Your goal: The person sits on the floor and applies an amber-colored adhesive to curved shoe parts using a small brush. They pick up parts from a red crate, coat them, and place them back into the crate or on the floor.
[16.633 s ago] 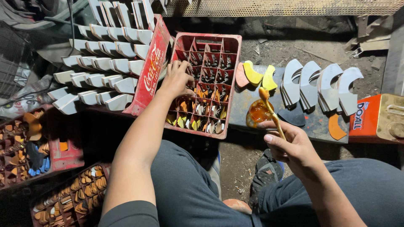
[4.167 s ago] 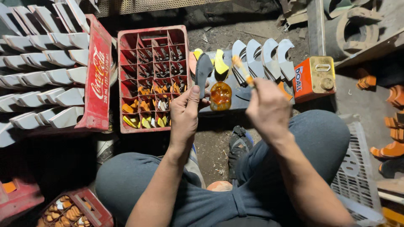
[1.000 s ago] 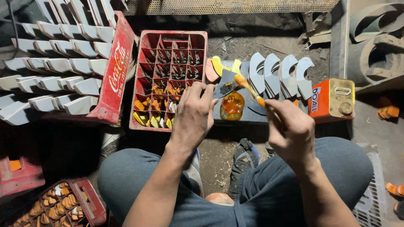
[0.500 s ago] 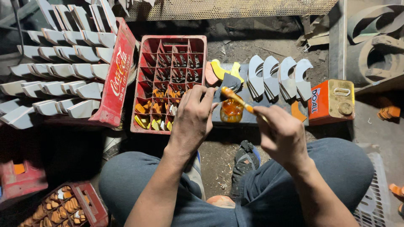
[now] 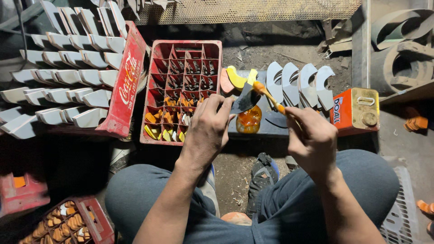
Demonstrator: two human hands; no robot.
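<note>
My left hand point(image 5: 207, 129) holds a small dark shoe-heel piece point(image 5: 244, 100) up by its lower edge. My right hand point(image 5: 312, 138) grips a brush point(image 5: 270, 96) with an orange, glue-covered handle, its tip touching the top of the piece. Just below them stands an amber jar of glue point(image 5: 249, 120) on a dark board point(image 5: 266, 129). Behind the brush, several pale grey curved heel pieces point(image 5: 298, 83) stand in a row, with yellow and orange ones point(image 5: 236, 79) to their left.
A red partitioned crate point(image 5: 183, 86) holds small orange and yellow pieces. A second red crate point(image 5: 126, 86), tipped on its side, carries rows of white heels point(image 5: 68, 77). An orange metal can point(image 5: 359, 110) stands right. Another crate of pieces point(image 5: 68, 223) sits bottom left.
The brush tip has slid across the heel piece held in my left hand. The view has shifted slightly; both hands stay over the glue jar.
</note>
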